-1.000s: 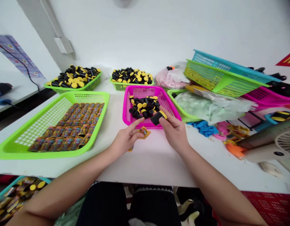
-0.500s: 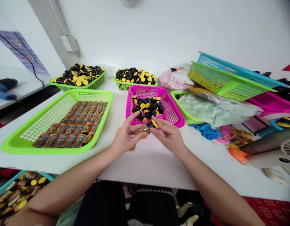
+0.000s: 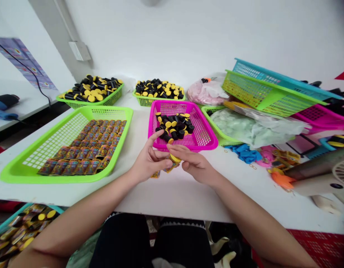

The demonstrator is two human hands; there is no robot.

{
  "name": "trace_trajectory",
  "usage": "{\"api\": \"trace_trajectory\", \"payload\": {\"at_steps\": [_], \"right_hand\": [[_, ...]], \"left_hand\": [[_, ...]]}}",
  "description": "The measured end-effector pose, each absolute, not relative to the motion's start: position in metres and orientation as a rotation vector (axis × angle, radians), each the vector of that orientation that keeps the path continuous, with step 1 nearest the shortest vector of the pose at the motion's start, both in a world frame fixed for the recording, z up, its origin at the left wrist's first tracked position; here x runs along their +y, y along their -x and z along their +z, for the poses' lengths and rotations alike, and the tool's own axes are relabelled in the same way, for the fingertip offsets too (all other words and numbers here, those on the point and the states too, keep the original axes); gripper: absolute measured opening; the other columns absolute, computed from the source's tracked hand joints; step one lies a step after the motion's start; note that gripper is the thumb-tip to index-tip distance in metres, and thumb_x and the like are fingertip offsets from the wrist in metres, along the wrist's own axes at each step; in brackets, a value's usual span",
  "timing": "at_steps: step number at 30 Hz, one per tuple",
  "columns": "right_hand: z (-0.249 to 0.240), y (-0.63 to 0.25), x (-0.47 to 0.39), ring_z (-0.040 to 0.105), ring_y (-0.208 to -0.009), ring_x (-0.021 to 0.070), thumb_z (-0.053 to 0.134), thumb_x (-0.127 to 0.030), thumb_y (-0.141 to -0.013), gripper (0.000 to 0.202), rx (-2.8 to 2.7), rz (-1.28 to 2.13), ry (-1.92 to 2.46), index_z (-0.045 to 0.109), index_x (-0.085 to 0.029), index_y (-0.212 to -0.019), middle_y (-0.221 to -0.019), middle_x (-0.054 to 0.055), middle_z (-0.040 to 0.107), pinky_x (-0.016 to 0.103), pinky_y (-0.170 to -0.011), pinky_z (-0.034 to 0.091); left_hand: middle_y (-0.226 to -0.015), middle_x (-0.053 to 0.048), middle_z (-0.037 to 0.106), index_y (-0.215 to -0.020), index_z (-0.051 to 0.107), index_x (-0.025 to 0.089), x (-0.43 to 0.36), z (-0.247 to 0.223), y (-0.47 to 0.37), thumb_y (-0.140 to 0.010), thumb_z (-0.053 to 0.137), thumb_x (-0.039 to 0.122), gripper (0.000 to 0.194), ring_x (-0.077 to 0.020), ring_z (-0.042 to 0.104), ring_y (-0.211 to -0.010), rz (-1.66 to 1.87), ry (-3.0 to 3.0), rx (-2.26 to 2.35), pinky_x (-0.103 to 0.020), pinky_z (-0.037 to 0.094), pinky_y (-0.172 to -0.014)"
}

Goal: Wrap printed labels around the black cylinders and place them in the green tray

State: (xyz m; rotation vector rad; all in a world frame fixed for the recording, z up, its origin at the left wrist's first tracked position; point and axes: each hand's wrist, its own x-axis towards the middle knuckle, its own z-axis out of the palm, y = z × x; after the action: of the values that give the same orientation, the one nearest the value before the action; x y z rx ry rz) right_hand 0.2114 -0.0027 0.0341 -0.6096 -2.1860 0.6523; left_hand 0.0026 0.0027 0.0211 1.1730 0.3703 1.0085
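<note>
Lying in the magenta basket point(image 3: 200, 132): yellow-ended black cylinders point(image 3: 174, 134)

A white table point(image 3: 172, 199) carries a large lime basket point(image 3: 53, 179) at its left and a magenta basket point(image 3: 198, 132) near the middle. Behind these, two smaller green baskets point(image 3: 149, 101) stand near the wall, with a pinkish bag point(image 3: 206, 93) to their right. Another green basket point(image 3: 224, 138) sits just right of the magenta one. Farther right lie blue pieces point(image 3: 247, 153), pink pieces point(image 3: 265, 159) and an orange piece point(image 3: 282, 181).
</note>
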Motion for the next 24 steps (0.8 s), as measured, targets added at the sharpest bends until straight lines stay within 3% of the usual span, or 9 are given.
{"api": "trace_trajectory", "payload": {"at_steps": [3,6,8,13,17,21,24], "right_hand": [[0.037,-0.213,-0.006,0.039,-0.142,0.0253,0.028,-0.054,-0.100,0.053,-2.285,0.394,0.679,0.041,-0.034,-0.147,-0.152,0.005,0.045,0.054,-0.115,0.034],[0.034,-0.207,-0.011,0.050,-0.128,0.0277,0.054,-0.046,-0.094,0.048,-2.091,0.012,0.743,0.050,-0.033,-0.140,-0.135,0.008,0.061,0.053,-0.108,0.041],[0.030,-0.197,-0.015,0.057,-0.116,0.0278,0.069,-0.042,-0.084,0.057,-2.017,-0.107,0.750,0.052,-0.029,-0.137,-0.119,0.010,0.065,0.051,-0.101,0.047],[0.019,-0.175,-0.022,0.060,-0.113,0.0246,0.065,-0.022,-0.084,0.060,-2.068,-0.179,0.713,0.042,-0.022,-0.139,-0.117,0.011,0.064,0.046,-0.097,0.052],[0.016,-0.171,-0.026,0.061,-0.118,0.0251,0.063,-0.022,-0.084,0.057,-2.139,-0.162,0.713,0.042,-0.023,-0.137,-0.120,0.010,0.067,0.047,-0.100,0.051],[0.017,-0.170,-0.028,0.058,-0.124,0.0245,0.061,-0.018,-0.082,0.057,-2.158,-0.084,0.707,0.042,-0.025,-0.136,-0.124,0.010,0.067,0.046,-0.101,0.049],[0.018,-0.171,-0.028,0.057,-0.123,0.0271,0.062,-0.021,-0.081,0.055,-2.140,-0.212,0.719,0.044,-0.026,-0.133,-0.123,0.009,0.067,0.048,-0.101,0.047]], "left_hand": [[-0.088,-0.002,0.078,-0.153,0.003,0.029,0.004,0.022,-0.002,-0.073,0.083,0.023,0.114,-0.0194,0.075,-0.082,1.056,-1.068,0.449,-0.034,0.056,-0.080],[-0.093,-0.002,0.077,-0.152,0.012,0.031,0.006,0.021,-0.004,-0.066,0.086,0.016,0.115,-0.0196,0.074,-0.084,1.091,-1.037,0.504,-0.032,0.057,-0.078],[-0.095,-0.001,0.074,-0.150,0.017,0.032,0.004,0.018,-0.007,-0.064,0.087,0.013,0.113,-0.0174,0.072,-0.084,1.119,-1.017,0.505,-0.030,0.057,-0.077],[-0.095,0.004,0.067,-0.148,0.015,0.038,-0.005,0.013,-0.014,-0.071,0.082,0.017,0.104,-0.0129,0.069,-0.079,0.993,-1.074,0.423,-0.029,0.057,-0.074],[-0.069,0.007,0.063,-0.149,0.018,0.025,-0.009,0.017,-0.013,-0.082,0.067,0.016,0.083,-0.0098,0.064,-0.061,0.848,-1.194,0.466,-0.020,0.050,-0.060],[-0.066,0.007,0.061,-0.148,0.016,0.022,-0.008,0.022,-0.009,-0.080,0.063,0.013,0.083,-0.0100,0.062,-0.057,0.851,-1.282,0.447,-0.019,0.047,-0.055],[-0.063,0.009,0.060,-0.147,0.008,0.022,-0.008,0.020,-0.010,-0.080,0.062,0.012,0.087,-0.0094,0.060,-0.053,0.872,-1.307,0.425,-0.019,0.046,-0.053]]}}
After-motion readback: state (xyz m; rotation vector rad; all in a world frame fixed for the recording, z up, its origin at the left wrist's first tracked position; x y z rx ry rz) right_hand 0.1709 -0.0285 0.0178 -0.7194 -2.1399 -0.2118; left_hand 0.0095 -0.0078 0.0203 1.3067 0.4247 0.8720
